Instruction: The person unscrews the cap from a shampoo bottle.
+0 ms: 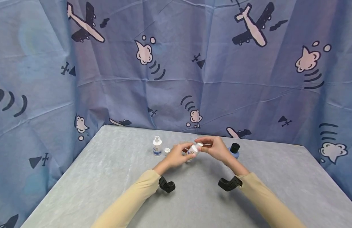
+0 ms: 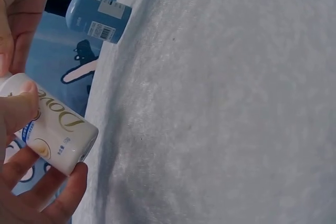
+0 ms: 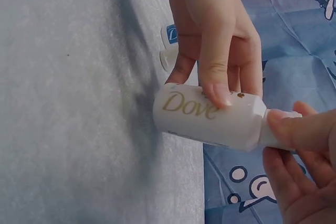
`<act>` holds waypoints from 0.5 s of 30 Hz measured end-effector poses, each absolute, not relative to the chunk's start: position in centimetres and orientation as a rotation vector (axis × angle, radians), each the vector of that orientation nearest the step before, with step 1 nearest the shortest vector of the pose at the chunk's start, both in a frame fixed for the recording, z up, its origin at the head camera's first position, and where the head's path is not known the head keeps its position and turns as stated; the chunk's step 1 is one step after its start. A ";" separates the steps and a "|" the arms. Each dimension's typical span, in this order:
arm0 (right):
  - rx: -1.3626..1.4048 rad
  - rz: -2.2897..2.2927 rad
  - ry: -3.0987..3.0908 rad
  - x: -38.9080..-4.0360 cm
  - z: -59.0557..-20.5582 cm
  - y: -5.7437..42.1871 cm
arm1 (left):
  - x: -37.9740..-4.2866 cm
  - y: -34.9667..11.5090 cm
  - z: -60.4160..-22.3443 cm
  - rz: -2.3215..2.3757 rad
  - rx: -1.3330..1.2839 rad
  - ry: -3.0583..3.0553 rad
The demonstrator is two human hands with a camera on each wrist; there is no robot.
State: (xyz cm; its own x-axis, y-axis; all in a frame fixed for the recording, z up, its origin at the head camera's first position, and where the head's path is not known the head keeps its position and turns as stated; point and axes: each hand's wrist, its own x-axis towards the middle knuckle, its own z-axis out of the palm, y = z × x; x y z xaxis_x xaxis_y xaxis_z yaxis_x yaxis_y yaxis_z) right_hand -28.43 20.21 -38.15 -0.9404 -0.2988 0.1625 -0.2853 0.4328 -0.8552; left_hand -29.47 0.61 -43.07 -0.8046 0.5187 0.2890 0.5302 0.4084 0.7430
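Observation:
A white Dove bottle (image 1: 193, 150) is held tilted above the table, its neck end toward the right. My left hand (image 1: 177, 155) grips its body, with the thumb across the label side in the right wrist view. The fingers and thumb of my right hand (image 1: 217, 148) pinch the white cap (image 3: 268, 139) at the bottle's neck. Whether the cap is loose or tight cannot be seen. A blue bottle (image 2: 100, 17) with a black cap stands just beyond my right hand, partly hidden by it in the head view.
Left of my hands, a second white bottle (image 1: 157, 147) stands upright with its neck uncovered. Beside it on the table (image 1: 113, 177) lies a loose white cap (image 1: 167, 151). A blue curtain (image 1: 176, 79) with printed planes hangs behind the table and along its sides.

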 end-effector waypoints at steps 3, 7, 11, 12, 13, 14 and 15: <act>-0.557 -1.581 2.638 -28.4 -38.3 20.3 | -29.3 0.6 -43.3 -1.398 -1.015 -2.637; -0.567 -1.555 2.680 -28.4 -38.5 20.3 | -29.2 0.6 -43.7 -1.401 -1.042 -2.608; -0.494 -1.469 2.818 -28.2 -38.5 20.1 | -29.0 0.9 -43.9 -1.372 -0.935 -2.605; -0.451 -1.456 2.853 -28.2 -38.5 20.0 | -29.0 1.0 -43.9 -1.347 -0.889 -2.606; -0.420 -1.443 2.890 -28.2 -38.5 20.0 | -29.0 1.2 -43.8 -1.345 -0.832 -2.615; -0.391 -1.441 2.913 -28.2 -38.5 19.9 | -29.0 1.3 -43.8 -1.323 -0.784 -2.615; -0.363 -1.449 2.924 -28.2 -38.4 19.8 | -28.9 1.5 -43.8 -1.296 -0.737 -2.611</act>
State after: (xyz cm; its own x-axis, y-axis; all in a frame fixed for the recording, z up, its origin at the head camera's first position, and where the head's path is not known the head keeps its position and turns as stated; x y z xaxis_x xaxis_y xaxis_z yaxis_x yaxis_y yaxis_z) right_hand -28.21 19.85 -38.41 -0.9656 -0.1340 0.2228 -0.2584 0.5882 -0.7663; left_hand -28.94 1.49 -43.79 -0.8713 0.3659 0.3270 0.4816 0.5104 0.7124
